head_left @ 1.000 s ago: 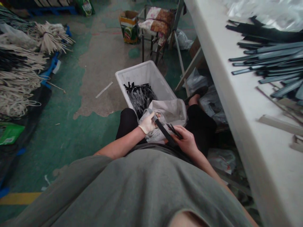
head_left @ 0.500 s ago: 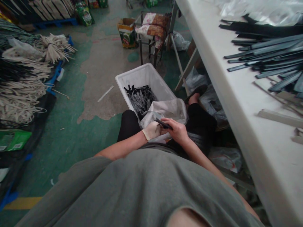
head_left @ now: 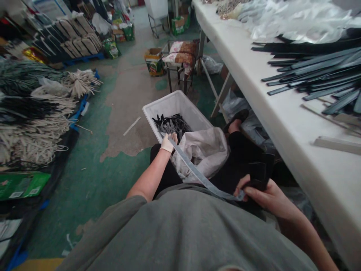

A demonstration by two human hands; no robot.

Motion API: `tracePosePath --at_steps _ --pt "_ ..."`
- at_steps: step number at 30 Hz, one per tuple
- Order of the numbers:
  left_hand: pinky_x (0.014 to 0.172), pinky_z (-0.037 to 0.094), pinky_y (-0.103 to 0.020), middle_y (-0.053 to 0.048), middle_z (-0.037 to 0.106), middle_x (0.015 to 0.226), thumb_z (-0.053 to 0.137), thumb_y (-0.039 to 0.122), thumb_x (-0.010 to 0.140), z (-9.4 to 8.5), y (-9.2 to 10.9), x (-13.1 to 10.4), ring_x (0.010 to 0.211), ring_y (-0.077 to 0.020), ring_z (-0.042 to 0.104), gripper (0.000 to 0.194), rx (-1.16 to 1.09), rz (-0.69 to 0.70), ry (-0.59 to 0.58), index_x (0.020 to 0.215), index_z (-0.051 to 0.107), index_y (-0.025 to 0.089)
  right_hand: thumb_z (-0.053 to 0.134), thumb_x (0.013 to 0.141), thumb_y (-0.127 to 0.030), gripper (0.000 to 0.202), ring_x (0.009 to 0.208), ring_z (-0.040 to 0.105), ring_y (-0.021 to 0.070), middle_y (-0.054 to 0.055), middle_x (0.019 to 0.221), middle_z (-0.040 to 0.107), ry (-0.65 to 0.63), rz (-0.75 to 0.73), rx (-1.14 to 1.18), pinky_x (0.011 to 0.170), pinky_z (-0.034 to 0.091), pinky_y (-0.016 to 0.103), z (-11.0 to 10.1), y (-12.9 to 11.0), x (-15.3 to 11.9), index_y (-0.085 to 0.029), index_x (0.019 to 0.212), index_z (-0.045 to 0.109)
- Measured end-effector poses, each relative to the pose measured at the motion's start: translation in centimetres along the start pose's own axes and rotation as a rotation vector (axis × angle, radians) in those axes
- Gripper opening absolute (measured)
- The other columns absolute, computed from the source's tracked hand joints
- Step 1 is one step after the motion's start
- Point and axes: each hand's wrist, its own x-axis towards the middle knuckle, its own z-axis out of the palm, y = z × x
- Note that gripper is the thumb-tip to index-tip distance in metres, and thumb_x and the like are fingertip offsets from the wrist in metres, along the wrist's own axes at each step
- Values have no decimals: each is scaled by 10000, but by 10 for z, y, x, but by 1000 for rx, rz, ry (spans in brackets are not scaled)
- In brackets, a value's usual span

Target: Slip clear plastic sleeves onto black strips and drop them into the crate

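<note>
A long translucent grey strip [head_left: 194, 170] runs slantwise across my lap between both hands. My left hand [head_left: 168, 143], in a pale glove, is closed on its far end, beside the white bin [head_left: 194, 109]. My bare right hand [head_left: 265, 194] pinches the near end by my right thigh. Dark flat pieces [head_left: 257, 171] are also at the right hand's fingers; their exact kind is unclear. Black and grey strips [head_left: 173, 122] lie heaped in the bin. A crumpled whitish plastic bag [head_left: 210, 145] sits over the bin's near end, below the taut strip.
A white table [head_left: 237, 49] along my right bears black and grey strips [head_left: 316, 71] and clear plastic bags [head_left: 290, 19]. On the left, bundles of cream cords [head_left: 34, 143] lie on a pallet. A stool with a cushion [head_left: 180, 52] stands ahead, near a carton [head_left: 153, 62].
My hands have gone from close together to far apart, the left forward to the bin, the right back to my thigh. A grey strip now spans between them. The view has tilted up.
</note>
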Motion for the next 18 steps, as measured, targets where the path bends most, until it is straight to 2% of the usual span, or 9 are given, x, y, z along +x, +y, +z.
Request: tracePosePath --at_steps 2,5,8,10,11,14,16,18 --pt "529 467 -178 -12 700 758 365 312 1032 13 3 -9 591 -101 649 310 82 71 -89 1204 599 203 669 827 -553 406 552 572 150 85 740 700 5 27 51 470 442 251 1 8 4 -155 812 744" --pt "472 409 -156 -15 704 787 476 356 995 27 -13 -36 568 -82 625 258 312 80 -257 1136 640 215 655 833 -579 460 474 491 131 29 583 602 120 28 153 445 414 256 10 7 26 -150 957 769" --pt "498 421 -165 -40 711 813 584 393 935 26 -39 -65 604 -93 631 264 524 62 -462 1081 667 189 651 847 -556 544 439 415 128 -76 416 332 250 -60 314 532 474 285 16 -6 60 -129 1175 734" --pt "522 431 -180 -58 718 830 631 408 903 19 -55 -79 632 -109 640 292 647 36 -575 1070 677 173 678 828 -537 569 435 381 116 -95 414 295 313 -111 404 546 482 284 15 -13 83 -114 1206 719" --pt "532 433 -189 -65 718 829 651 413 887 15 -61 -84 635 -115 640 309 710 13 -611 1069 682 165 698 809 -533 560 422 333 99 -100 419 312 336 -136 438 534 479 278 14 -15 93 -114 1180 728" --pt "539 423 -221 -71 715 793 692 413 852 4 -73 -91 606 -128 625 320 903 -71 -673 1028 708 146 760 732 -530 508 418 264 54 -60 533 531 368 -206 498 502 475 257 9 -18 116 -144 1062 758" --pt "562 433 -246 -73 712 763 710 381 838 3 -77 -96 604 -142 623 260 1002 -112 -675 938 726 141 765 716 -528 471 425 277 38 -13 670 653 373 -239 497 490 478 245 9 -20 124 -155 1004 769" --pt "656 476 -262 -71 723 798 741 320 814 7 -78 -103 704 -171 658 187 997 -183 -618 898 728 153 764 712 -517 436 454 356 42 27 784 708 381 -263 473 482 476 231 13 -24 127 -155 955 778"
